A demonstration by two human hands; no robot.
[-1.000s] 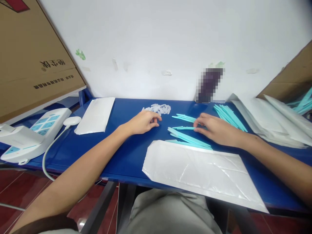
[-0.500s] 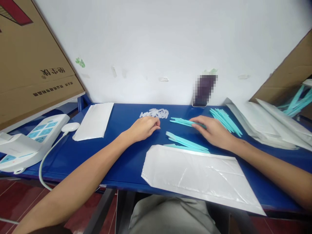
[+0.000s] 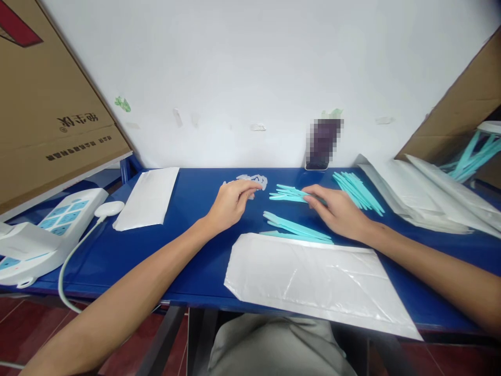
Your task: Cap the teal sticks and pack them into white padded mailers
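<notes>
Several turquoise sticks point(image 3: 287, 194) are pinched between the thumb and fingers of my right hand point(image 3: 332, 209), their ends fanned to the left. My left hand point(image 3: 231, 202) is at the small pile of translucent white pieces point(image 3: 260, 180), thumb and fingertips pressed together; whatever they hold is too small to make out. Nearer the front, more turquoise sticks point(image 3: 297, 228) lie just behind a white padded envelope point(image 3: 313, 282). Another bunch of turquoise sticks point(image 3: 358, 192) rests beyond my right hand.
At the left lie a white envelope point(image 3: 148, 198), a power strip point(image 3: 66, 224) and a white round charger point(image 3: 109, 209) with its cable. A phone point(image 3: 324, 143) leans on the wall. White envelopes point(image 3: 415, 196) are stacked at the right, near cardboard.
My left hand has shifted slightly left, over the white pieces. The sticks in my right hand are more fanned out. The whole view has moved slightly.
</notes>
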